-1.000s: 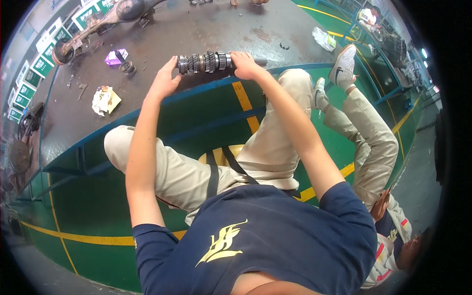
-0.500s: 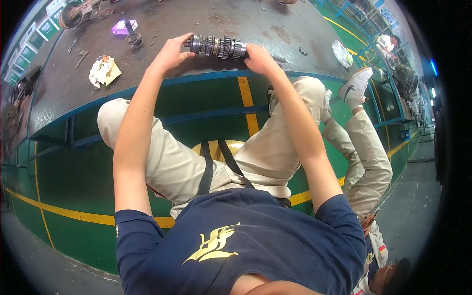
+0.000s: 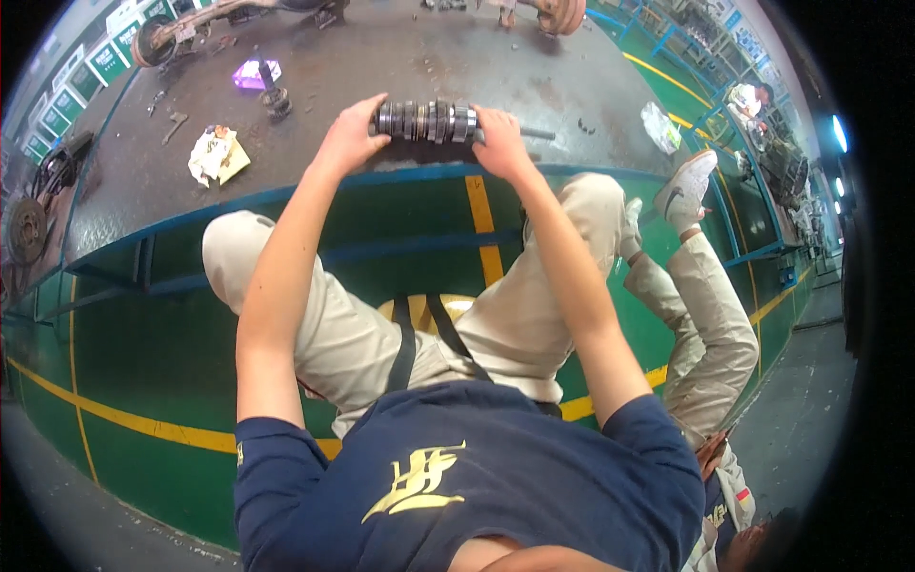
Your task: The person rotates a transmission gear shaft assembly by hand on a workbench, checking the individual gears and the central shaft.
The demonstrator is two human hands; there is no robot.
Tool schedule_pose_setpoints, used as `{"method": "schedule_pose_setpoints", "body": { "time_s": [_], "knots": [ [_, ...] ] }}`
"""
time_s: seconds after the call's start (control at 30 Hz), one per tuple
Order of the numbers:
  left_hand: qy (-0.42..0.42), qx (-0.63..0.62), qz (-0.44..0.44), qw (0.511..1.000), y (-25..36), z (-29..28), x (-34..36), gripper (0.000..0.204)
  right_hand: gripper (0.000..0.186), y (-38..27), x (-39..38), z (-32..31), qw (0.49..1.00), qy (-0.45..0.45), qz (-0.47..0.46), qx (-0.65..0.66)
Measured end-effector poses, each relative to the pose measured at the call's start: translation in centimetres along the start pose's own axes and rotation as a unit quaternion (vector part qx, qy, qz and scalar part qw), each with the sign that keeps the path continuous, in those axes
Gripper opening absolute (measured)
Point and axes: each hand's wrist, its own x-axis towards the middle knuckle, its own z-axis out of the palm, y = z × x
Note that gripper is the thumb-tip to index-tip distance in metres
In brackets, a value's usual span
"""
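Note:
A transmission gear shaft (image 3: 426, 122), dark and metallic with several toothed gears along it, lies crosswise at the near edge of the dark workbench (image 3: 315, 176). My left hand (image 3: 355, 139) grips its left end, thumb and fingers closed around the end gear. At the other end my right hand (image 3: 500, 141) is wrapped round it, and a thin bare rod of the shaft sticks out to the right past the fingers. The gears between my hands look slightly smeared. Whether the shaft rests on the bench or is held just above it, I cannot tell.
A smaller upright gear shaft (image 3: 274, 99) stands beside a purple box (image 3: 255, 74). Crumpled paper (image 3: 217, 156) and a wrench-like tool (image 3: 174, 127) lie to the left. A plastic bag (image 3: 658, 127) sits at the right. An axle assembly (image 3: 205, 17) spans the far side. Another person's shoe (image 3: 686, 191) is at the right.
The whole scene, including my hands and the shaft, sits lower in the picture, and more of the bench's far side shows. Both hands keep their hold on the gear shaft.

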Motion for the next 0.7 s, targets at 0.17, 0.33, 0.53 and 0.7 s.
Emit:
{"method": "schedule_pose_setpoints", "body": {
  "time_s": [0.17,0.33,0.53,0.7],
  "knots": [
    [-0.019,0.057,-0.016,0.998,-0.2,0.3,0.1,0.074,0.063,-0.5,-0.6,0.0,0.999,0.032,0.011,0.013],
    [-0.026,0.044,-0.026,0.998,-1.2,0.4,0.5,0.078,0.060,-0.8,-0.4,-0.4,1.000,0.025,-0.004,0.014],
    [-0.015,0.045,-0.032,0.998,0.1,0.4,0.3,0.069,0.056,-0.7,-0.5,-0.3,0.999,0.048,-0.019,0.008],
    [-0.025,0.033,-0.034,0.999,0.1,-0.3,0.8,0.066,0.056,-0.1,-0.4,-0.7,1.000,-0.005,-0.008,0.021]
  ]
}}
